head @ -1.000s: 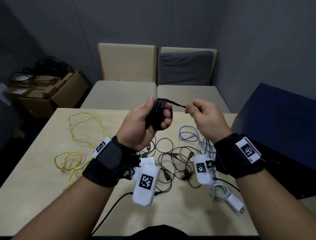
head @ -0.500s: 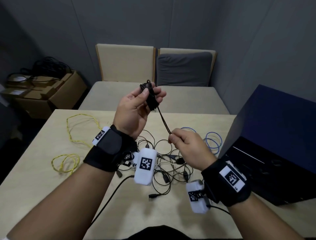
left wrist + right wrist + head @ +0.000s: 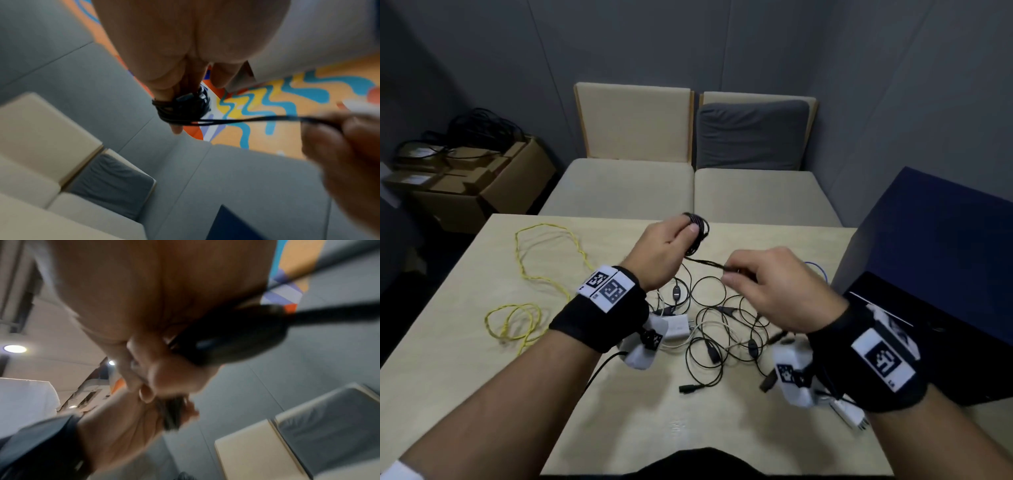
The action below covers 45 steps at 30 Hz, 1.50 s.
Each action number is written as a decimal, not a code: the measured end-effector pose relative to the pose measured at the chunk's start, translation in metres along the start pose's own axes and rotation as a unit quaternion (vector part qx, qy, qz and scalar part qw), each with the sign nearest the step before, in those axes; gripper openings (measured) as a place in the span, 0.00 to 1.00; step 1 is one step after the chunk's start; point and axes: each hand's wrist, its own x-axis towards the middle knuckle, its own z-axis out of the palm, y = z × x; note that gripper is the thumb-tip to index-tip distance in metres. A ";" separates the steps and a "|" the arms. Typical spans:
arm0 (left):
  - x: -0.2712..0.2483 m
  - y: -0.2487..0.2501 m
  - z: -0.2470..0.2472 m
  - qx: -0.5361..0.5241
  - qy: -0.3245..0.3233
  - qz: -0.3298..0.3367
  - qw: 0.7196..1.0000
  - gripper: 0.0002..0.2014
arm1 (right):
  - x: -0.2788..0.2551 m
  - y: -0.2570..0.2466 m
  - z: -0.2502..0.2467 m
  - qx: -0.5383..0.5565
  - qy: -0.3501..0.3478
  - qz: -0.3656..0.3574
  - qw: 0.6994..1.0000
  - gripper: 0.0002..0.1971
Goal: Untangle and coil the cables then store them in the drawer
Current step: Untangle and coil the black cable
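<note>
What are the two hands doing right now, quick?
Left hand: closed, holding the black cable coil.
Right hand: closed, pinching the loose strand that runs from that coil.

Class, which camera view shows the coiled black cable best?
The left wrist view: the black coil sits central on the fingers of the left hand, its loose strand running to the right hand. The head view shows it small; the right wrist view, only a dark blur.
</note>
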 end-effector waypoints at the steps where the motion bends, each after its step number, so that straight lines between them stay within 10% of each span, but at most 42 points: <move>1: -0.001 0.002 -0.001 0.031 -0.030 0.004 0.999 0.27 | 0.004 0.001 -0.007 -0.009 0.010 -0.008 1.000 0.06; 12: -0.021 0.033 0.006 -0.226 -0.161 -0.043 0.960 0.17 | 0.034 0.025 -0.023 0.095 0.139 -0.018 0.986 0.04; 30: -0.016 0.051 0.009 -0.616 -0.023 -0.085 0.783 0.12 | 0.024 0.013 0.050 0.375 0.132 0.077 0.914 0.09; 45: -0.006 0.027 0.010 -0.500 0.071 -0.074 0.860 0.13 | -0.002 0.001 0.052 0.088 -0.030 0.068 0.993 0.06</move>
